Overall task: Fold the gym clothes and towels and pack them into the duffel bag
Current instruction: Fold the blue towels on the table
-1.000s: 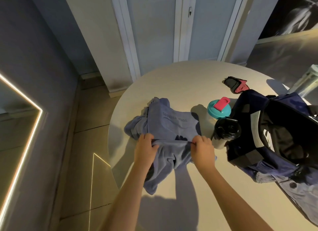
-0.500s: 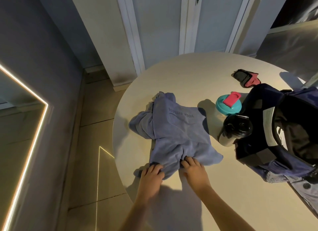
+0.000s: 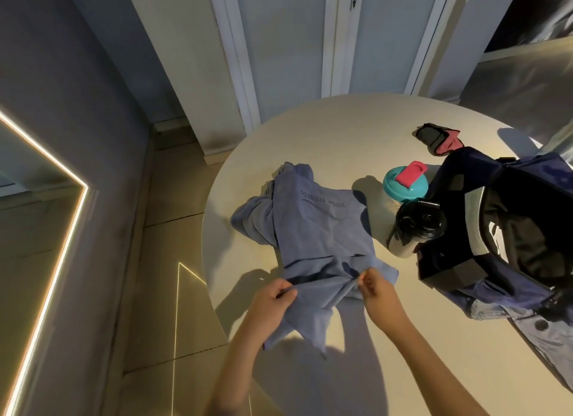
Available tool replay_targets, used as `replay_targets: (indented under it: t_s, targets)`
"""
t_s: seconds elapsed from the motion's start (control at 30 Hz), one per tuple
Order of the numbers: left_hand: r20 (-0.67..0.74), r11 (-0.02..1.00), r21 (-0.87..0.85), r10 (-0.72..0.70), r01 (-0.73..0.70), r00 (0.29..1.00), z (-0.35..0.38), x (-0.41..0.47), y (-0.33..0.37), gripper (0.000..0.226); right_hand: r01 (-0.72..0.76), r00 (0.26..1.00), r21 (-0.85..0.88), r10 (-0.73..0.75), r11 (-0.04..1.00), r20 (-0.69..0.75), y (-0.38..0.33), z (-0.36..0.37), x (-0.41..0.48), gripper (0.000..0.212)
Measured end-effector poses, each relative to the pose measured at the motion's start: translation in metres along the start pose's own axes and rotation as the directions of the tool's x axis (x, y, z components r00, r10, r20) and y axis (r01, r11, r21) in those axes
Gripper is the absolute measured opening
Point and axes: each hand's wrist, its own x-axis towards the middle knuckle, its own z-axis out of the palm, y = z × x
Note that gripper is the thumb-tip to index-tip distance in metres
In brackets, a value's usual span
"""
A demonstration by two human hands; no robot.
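A blue-grey towel (image 3: 319,229) with dark printed lettering lies crumpled on the round cream table (image 3: 356,130). My left hand (image 3: 273,301) pinches its near edge on the left. My right hand (image 3: 376,288) pinches the same edge on the right. Between the hands the cloth is lifted off the table, and a loose corner hangs down toward me. The dark navy duffel bag (image 3: 511,223) stands open at the right, with a dark interior showing.
A bottle with a teal lid and pink cap (image 3: 403,186) and a black-lidded shaker (image 3: 418,226) stand between the towel and the bag. A black and pink item (image 3: 437,138) lies at the back of the table. The table's left edge drops to tiled floor.
Half a second ago both hands pressed close together on the towel's near end. Now they are apart, each pinching the edge and raising it off the table.
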Motion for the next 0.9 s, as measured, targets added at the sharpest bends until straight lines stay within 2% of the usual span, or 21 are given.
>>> replay_targets:
  t_s: [0.1, 0.17, 0.23, 0.33, 0.4, 0.5, 0.57, 0.63, 0.7, 0.8, 0.83, 0.87, 0.9]
  targets:
    - [0.021, 0.999, -0.028, -0.031, 0.032, 0.999, 0.003, -0.006, 0.011, 0.012, -0.066, 0.998, 0.037, 0.066, 0.997, -0.003, -0.011, -0.020, 0.000, 0.020]
    - [0.086, 0.996, -0.062, -0.064, 0.070, 0.994, 0.006, -0.011, 0.014, 0.012, -0.075, 0.997, -0.004, 0.075, 0.997, -0.010, -0.015, -0.032, 0.002, 0.017]
    - [0.135, 0.995, -0.018, -0.090, 0.094, 0.987, 0.013, -0.020, 0.013, 0.013, -0.059, 0.998, -0.158, 0.062, 0.986, 0.012, -0.015, -0.040, -0.001, 0.017]
    - [0.124, 0.992, 0.088, -0.102, 0.092, 0.987, 0.034, -0.035, -0.001, 0.013, 0.031, 0.999, -0.483, -0.031, 0.875, 0.008, -0.002, -0.036, -0.015, 0.016]
    - [0.133, 0.983, 0.156, -0.118, 0.096, 0.984, 0.049, -0.046, -0.012, 0.013, 0.084, 0.994, -0.513, -0.107, 0.854, -0.017, 0.011, -0.025, -0.033, 0.014]
    - [0.215, 0.978, 0.186, -0.136, 0.097, 0.967, 0.063, -0.060, -0.033, 0.053, 0.167, 0.983, -0.465, -0.183, 0.869, 0.012, 0.024, -0.004, -0.069, 0.015]
    - [0.255, 0.980, 0.175, -0.134, 0.090, 0.958, 0.065, -0.070, -0.045, 0.074, 0.184, 0.982, -0.463, -0.150, 0.867, 0.110, 0.039, 0.012, -0.093, 0.025]
    - [0.219, 0.961, 0.276, -0.092, 0.029, 0.971, 0.063, -0.076, -0.058, 0.087, 0.210, 0.968, -0.510, -0.104, 0.834, 0.228, 0.051, 0.027, -0.117, 0.040]
    - [0.138, 0.932, 0.361, -0.041, -0.012, 0.990, 0.063, -0.080, -0.068, 0.077, 0.236, 0.956, -0.582, -0.078, 0.778, 0.284, 0.061, 0.037, -0.136, 0.057]
    - [-0.012, 0.858, 0.512, 0.049, -0.036, 0.999, 0.067, -0.086, -0.076, 0.033, 0.208, 0.963, -0.641, -0.038, 0.738, 0.269, 0.068, 0.047, -0.151, 0.074]
    - [-0.050, 0.845, 0.534, 0.078, -0.039, 0.996, 0.068, -0.088, -0.079, 0.019, 0.194, 0.965, -0.660, -0.023, 0.726, 0.259, 0.070, 0.049, -0.154, 0.074]
    - [-0.080, 0.856, 0.515, 0.099, -0.044, 0.992, 0.070, -0.090, -0.082, 0.018, 0.185, 0.969, -0.670, -0.021, 0.719, 0.246, 0.072, 0.051, -0.156, 0.067]
    - [-0.093, 0.882, 0.467, 0.111, -0.055, 0.989, 0.072, -0.092, -0.085, 0.029, 0.178, 0.974, -0.668, -0.032, 0.722, 0.225, 0.073, 0.051, -0.158, 0.053]
